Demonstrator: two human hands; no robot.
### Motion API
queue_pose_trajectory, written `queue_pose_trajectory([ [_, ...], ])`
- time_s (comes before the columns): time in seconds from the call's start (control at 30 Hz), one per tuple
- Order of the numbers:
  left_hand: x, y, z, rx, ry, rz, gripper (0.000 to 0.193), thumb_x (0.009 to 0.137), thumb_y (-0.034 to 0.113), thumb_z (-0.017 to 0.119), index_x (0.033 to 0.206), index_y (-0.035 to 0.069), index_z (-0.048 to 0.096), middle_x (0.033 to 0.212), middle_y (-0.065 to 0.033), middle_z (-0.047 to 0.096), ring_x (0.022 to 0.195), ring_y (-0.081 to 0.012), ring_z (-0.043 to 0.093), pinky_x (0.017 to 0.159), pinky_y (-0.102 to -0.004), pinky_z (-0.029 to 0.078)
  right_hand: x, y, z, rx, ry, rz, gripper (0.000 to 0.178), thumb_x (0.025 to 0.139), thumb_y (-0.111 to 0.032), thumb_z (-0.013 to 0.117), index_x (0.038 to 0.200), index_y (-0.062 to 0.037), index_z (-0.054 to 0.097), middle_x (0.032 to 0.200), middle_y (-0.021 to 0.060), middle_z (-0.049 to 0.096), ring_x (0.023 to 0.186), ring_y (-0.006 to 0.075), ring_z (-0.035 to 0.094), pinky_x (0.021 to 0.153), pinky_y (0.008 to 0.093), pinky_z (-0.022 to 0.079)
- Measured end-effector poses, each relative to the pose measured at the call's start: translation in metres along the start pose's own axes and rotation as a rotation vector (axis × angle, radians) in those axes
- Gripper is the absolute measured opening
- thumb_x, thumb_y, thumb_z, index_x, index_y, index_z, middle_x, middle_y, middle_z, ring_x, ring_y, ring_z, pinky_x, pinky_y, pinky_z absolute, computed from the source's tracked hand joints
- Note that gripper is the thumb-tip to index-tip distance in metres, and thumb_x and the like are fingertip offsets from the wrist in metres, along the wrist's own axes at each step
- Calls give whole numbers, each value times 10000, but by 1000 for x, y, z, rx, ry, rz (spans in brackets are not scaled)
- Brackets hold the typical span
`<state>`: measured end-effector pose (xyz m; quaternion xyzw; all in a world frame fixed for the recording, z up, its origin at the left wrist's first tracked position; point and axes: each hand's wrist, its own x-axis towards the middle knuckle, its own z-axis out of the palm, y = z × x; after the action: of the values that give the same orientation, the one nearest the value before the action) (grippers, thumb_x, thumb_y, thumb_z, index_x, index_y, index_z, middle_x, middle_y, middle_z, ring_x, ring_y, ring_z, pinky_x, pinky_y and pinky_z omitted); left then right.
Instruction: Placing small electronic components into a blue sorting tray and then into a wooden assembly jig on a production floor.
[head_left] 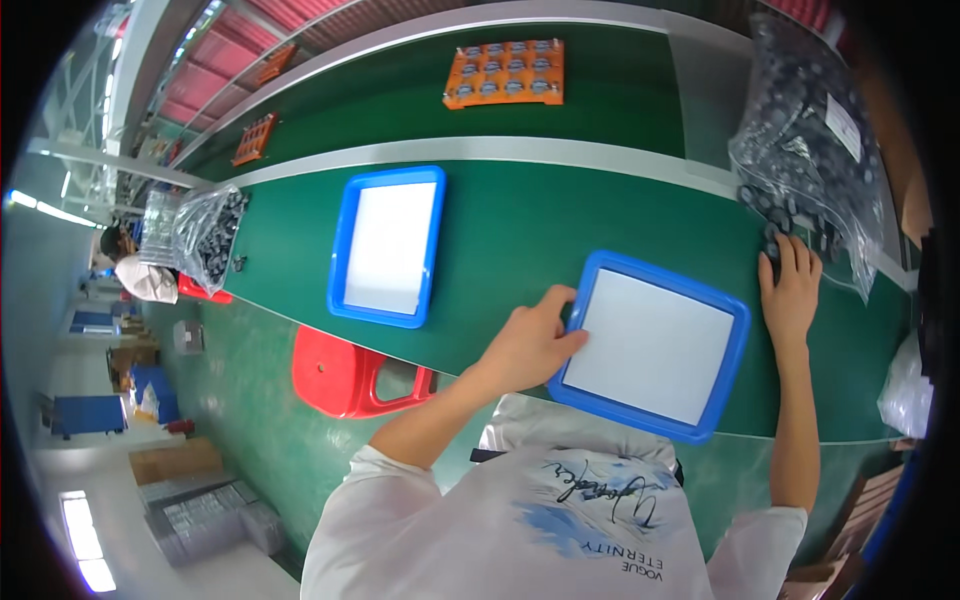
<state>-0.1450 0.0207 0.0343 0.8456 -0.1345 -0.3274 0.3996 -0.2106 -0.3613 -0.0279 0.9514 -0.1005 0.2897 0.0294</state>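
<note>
My left hand (530,342) is closed on the left rim of a blue tray (735,350), its thumb over the edge. The tray has a white, bare-looking bottom and lies tilted at the table's near edge, in front of my body. My right hand (792,285) reaches forward on the right, fingers apart, with its fingertips at small black parts (772,240). These parts spill from the mouth of a large clear plastic bag (800,140) full of dark pieces. Whether a part sits between thumb and forefinger is too small to tell.
A second blue tray (437,215) with a white bottom lies left on the green table (500,210). Beyond a pale rail, an orange fixture (505,92) holds several small parts. Another bag (207,240) of black parts stands far left, near a seated person (143,275). A red stool (335,372) stands below.
</note>
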Motion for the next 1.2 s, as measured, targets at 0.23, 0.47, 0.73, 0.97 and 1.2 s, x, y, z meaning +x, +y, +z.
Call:
queue_pose_trajectory([
  [0.23, 10, -4, 11, 26, 70, 114, 555, 913, 200, 681, 1387, 15, 459, 857, -227, 707, 786, -403, 706, 747, -460, 564, 4, 14, 7, 233, -106, -206, 367, 879, -39, 687, 1237, -40, 609, 1177, 148, 623, 1117, 377, 587, 907, 440, 516],
  [0.47, -7, -5, 6, -56, 27, 160, 616, 953, 201, 633, 1472, 3, 367, 862, -275, 694, 783, -437, 693, 751, -485, 557, 9, -21, -18, 446, 15, -71, 407, 847, 43, 688, 1244, -9, 620, 1043, 191, 595, 950, 357, 601, 822, 416, 493],
  [0.73, 19, -4, 36, 387, 360, 840, 660, 788, 239, 784, 1327, -47, 532, 1345, -212, 524, 1308, -422, 450, 1097, -493, 373, -4, -153, -57, 661, -454, -357, 519, 725, -42, 777, 1215, 5, 611, 1094, 177, 587, 1003, 372, 554, 851, 464, 479],
  [0.97, 47, -7, 33, 448, 341, 975, 170, 767, 137, 643, 873, 31, 722, 1120, -214, 619, 1254, -460, 482, 1082, -579, 371, -7, -105, -84, 481, -633, -284, 533, 737, -62, 776, 1224, 48, 590, 1161, 191, 557, 1087, 394, 532, 932, 450, 461],
  [1.2, 46, 5, -9, 524, 277, 827, 339, 690, 84, 812, 1018, 87, 724, 1401, -167, 505, 1301, -405, 444, 1075, -519, 399, 8, -123, -78, 440, -552, -176, 503, 809, -253, 799, 1249, -65, 643, 899, 114, 628, 819, 318, 636, 726, 422, 513],
])
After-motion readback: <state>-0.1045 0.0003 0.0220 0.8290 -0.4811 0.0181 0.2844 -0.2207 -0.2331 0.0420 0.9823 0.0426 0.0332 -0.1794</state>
